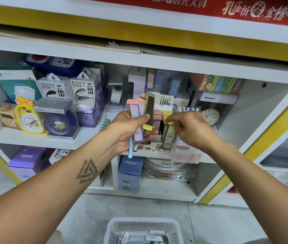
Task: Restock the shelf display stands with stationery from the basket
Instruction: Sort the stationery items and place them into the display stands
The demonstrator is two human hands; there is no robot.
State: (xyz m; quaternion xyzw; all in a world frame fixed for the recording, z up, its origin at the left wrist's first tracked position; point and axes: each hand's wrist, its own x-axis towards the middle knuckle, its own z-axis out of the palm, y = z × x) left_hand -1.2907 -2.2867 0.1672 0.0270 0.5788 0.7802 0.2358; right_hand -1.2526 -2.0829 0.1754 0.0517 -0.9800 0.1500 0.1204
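Note:
My left hand (pixel 131 131) grips a fan of several pencil-lead cases (pixel 140 110), pink-capped and yellow-capped, plus a light blue pen (pixel 130 149) that hangs below the palm. My right hand (pixel 190 128) pinches one yellow-capped lead case (pixel 168 136) by its cap, upright over the cardboard lead display stand (pixel 164 103) on the middle shelf. The stand holds rows of pink and yellow cases. A white plastic basket (pixel 142 229) with more stationery sits on the floor at the bottom of the view.
The white shelf (pixel 90 138) carries power bank boxes (pixel 53 87), a yellow duck clock (pixel 28 117), a blue clock (pixel 58 124) and a purple bin to the left of the stand. Another clock (pixel 210 116) stands to the right. Boxes (pixel 130 173) fill the lower shelf.

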